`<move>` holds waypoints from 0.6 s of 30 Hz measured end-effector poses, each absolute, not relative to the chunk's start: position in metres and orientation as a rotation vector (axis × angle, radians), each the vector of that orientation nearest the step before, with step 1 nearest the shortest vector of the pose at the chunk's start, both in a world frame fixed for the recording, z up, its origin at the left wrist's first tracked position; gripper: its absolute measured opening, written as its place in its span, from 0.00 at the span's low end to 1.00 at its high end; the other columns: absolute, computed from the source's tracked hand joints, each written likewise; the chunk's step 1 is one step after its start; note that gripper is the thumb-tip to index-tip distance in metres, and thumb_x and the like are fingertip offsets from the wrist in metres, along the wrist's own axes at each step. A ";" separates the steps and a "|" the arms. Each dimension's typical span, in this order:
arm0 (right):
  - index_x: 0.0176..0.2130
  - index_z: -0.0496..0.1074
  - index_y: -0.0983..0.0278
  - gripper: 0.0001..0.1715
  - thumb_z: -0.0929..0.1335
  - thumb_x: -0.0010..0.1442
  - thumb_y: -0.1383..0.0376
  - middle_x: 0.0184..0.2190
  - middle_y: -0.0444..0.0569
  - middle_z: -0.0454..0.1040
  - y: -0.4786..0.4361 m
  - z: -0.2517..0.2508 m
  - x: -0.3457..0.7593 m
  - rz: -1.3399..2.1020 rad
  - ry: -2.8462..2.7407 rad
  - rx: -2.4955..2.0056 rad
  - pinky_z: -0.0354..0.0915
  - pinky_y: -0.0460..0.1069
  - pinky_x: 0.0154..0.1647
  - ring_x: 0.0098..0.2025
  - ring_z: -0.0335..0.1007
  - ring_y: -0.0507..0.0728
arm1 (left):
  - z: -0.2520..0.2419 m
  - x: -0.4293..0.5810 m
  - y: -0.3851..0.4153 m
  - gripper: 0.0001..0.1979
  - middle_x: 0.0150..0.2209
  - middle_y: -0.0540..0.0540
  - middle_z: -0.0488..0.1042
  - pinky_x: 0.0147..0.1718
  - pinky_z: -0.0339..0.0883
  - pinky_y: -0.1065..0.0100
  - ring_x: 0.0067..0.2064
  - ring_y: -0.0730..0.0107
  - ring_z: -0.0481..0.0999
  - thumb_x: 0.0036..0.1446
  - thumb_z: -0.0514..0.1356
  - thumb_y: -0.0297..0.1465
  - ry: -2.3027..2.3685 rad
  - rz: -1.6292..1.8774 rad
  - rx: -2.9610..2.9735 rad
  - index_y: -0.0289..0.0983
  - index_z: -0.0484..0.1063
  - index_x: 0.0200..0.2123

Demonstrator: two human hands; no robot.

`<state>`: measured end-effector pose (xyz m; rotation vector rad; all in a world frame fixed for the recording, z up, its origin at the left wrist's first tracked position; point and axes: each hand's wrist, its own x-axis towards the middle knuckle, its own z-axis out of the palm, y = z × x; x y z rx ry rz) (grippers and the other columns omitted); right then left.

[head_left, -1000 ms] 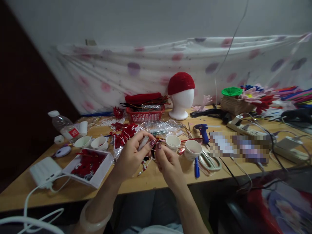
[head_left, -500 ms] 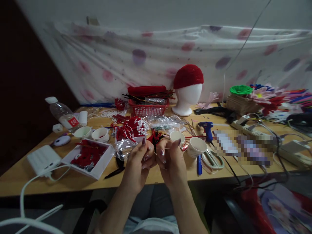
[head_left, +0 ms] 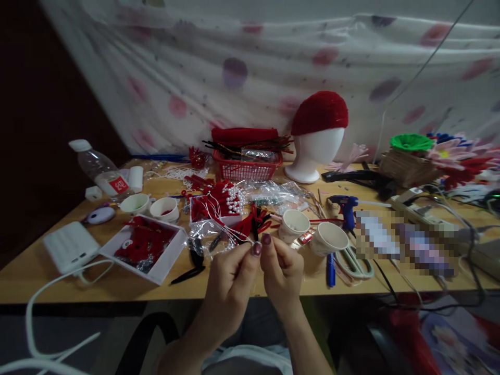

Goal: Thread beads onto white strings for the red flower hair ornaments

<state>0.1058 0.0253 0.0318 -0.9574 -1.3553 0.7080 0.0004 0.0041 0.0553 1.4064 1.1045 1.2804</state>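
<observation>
Both hands are together above the table's front edge, thumb tips almost touching. My left hand (head_left: pixel 234 276) is closed in a pinch, and a small pale bit shows by its thumb nail. My right hand (head_left: pixel 283 268) is closed too, thumb pressed against curled fingers. What they pinch is too small or hidden to name. Just behind the fingertips lie red and black fuzzy stems (head_left: pixel 254 221). White cords (head_left: pixel 213 211) run from the red pile towards my left fingertips; I cannot tell whether they touch. A paper cup (head_left: pixel 295 226) with small pale pieces stands beyond my right hand.
At left are an open white box (head_left: pixel 172 260) of red pieces, a bottle (head_left: pixel 103 174) and a power bank (head_left: pixel 72 247). Behind stand a red basket (head_left: pixel 248 169) and a foam head (head_left: pixel 314 153) in a red cap. Scissors (head_left: pixel 365 265) and a blue glue gun (head_left: pixel 346 208) lie right.
My hands have turned, bringing the thumb tips together and tucking the fingers under. The thin pale strand seen between them earlier no longer shows clearly. The camera view has shifted slightly.
</observation>
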 end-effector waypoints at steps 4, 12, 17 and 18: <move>0.20 0.52 0.61 0.32 0.62 0.70 0.49 0.16 0.37 0.49 0.029 0.031 0.105 0.687 -1.405 -0.937 0.42 0.47 0.19 0.19 0.41 0.48 | 0.057 0.000 0.003 0.22 0.20 0.52 0.57 0.25 0.49 0.65 0.24 0.70 0.58 0.67 0.52 0.43 1.141 1.277 1.467 0.40 0.59 0.22; 0.19 0.46 0.61 0.34 0.62 0.69 0.51 0.16 0.37 0.45 0.028 0.028 0.102 0.669 -1.432 -0.911 0.41 0.48 0.20 0.19 0.39 0.47 | 0.064 -0.002 -0.005 0.19 0.20 0.51 0.63 0.24 0.50 0.65 0.22 0.69 0.59 0.67 0.52 0.37 1.145 1.347 1.586 0.40 0.65 0.22; 0.20 0.53 0.60 0.33 0.65 0.67 0.47 0.17 0.38 0.48 0.029 0.038 0.105 1.009 -1.180 -0.763 0.43 0.48 0.20 0.20 0.42 0.50 | 0.062 -0.005 -0.001 0.24 0.18 0.52 0.54 0.24 0.48 0.64 0.22 0.70 0.55 0.64 0.57 0.45 1.139 1.411 1.362 0.40 0.62 0.19; 0.20 0.54 0.59 0.33 0.66 0.65 0.45 0.17 0.38 0.49 0.030 0.041 0.105 1.104 -1.085 -0.690 0.45 0.48 0.20 0.20 0.44 0.51 | 0.061 -0.005 0.002 0.26 0.18 0.53 0.53 0.23 0.47 0.65 0.22 0.71 0.54 0.62 0.59 0.48 1.104 1.414 1.274 0.40 0.60 0.18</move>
